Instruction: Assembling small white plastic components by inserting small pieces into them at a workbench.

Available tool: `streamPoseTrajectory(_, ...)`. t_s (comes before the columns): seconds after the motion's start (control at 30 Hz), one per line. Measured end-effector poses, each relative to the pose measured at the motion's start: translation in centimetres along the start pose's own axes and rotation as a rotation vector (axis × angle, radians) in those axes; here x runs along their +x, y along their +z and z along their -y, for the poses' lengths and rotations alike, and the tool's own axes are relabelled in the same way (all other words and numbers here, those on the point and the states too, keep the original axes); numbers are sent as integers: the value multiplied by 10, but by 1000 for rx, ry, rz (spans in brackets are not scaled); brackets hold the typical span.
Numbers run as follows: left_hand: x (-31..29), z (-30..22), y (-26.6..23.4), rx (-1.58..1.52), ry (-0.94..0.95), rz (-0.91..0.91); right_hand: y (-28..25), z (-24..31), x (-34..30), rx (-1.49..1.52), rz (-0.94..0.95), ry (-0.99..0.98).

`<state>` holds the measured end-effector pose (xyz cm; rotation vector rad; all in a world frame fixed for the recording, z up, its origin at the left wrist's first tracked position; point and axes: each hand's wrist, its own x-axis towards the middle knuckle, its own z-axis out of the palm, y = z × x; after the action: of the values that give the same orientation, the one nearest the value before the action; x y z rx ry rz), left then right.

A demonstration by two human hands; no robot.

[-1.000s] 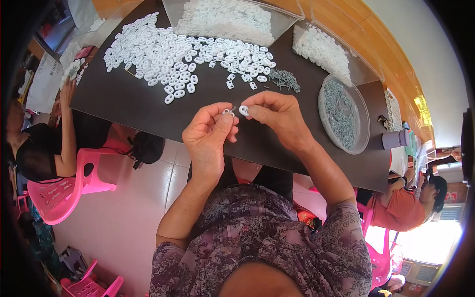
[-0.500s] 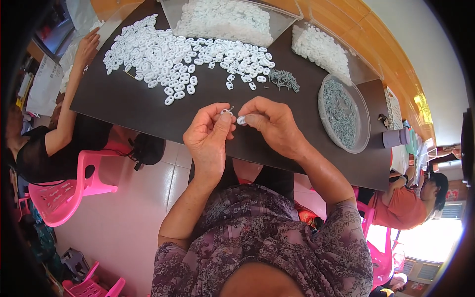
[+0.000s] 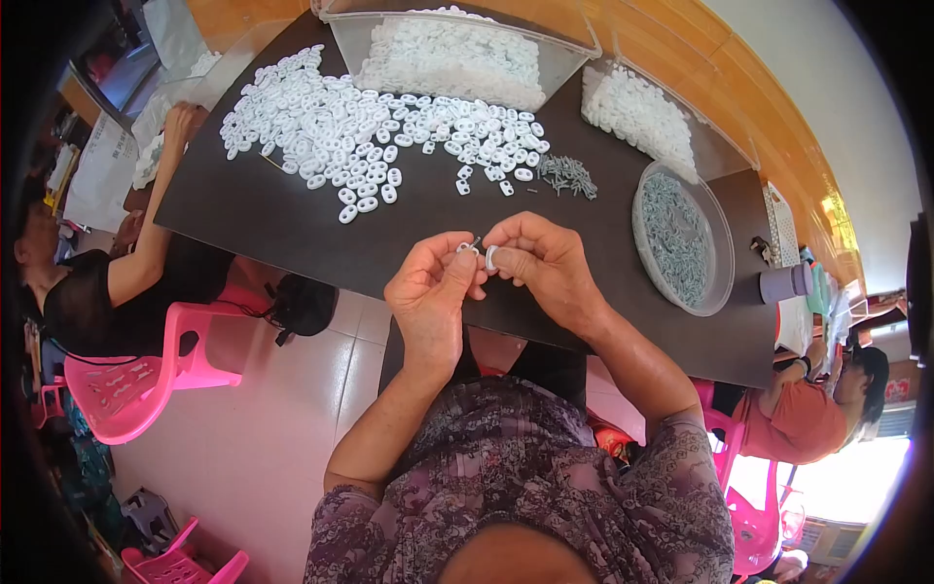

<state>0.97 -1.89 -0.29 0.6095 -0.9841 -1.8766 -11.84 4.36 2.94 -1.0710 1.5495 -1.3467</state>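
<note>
Over the table's near edge, my left hand pinches a small white plastic piece between thumb and fingers. A thin grey screw sticks up from it. Just to the right, my right hand is closed on a white oval plastic piece, held nearly edge-on beside the left fingertips. Whether the two pieces touch is hard to make out. Beyond my hands lies a spread heap of white two-hole oval pieces, with a few small squarish white pieces and a little pile of grey screws.
A round clear tub of grey screws stands at right, beside a grey-purple cup. Clear bins of white pieces line the back. People sit at both sides, with a pink chair at left.
The view has shifted slightly. My right hand has come closer to the left, and its oval piece has turned from facing me to nearly edge-on.
</note>
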Motion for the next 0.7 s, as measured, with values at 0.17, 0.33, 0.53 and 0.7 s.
streamPoseTrajectory(0.17, 0, -5, 1, 4, -18, 20, -3, -4, 1, 113, -14, -42)
streamPoseTrajectory(0.33, -5, -7, 2, 56, -22, 46, -10, 2, 0, 183, -71, 28)
streamPoseTrajectory(0.53, -10, -6, 4, 143, -38, 60, -15, -1, 1, 134, -98, -10)
streamPoseTrajectory(0.7, -10, -3, 6, 179, -76, 54, -12, -3, 1, 128, -126, 10)
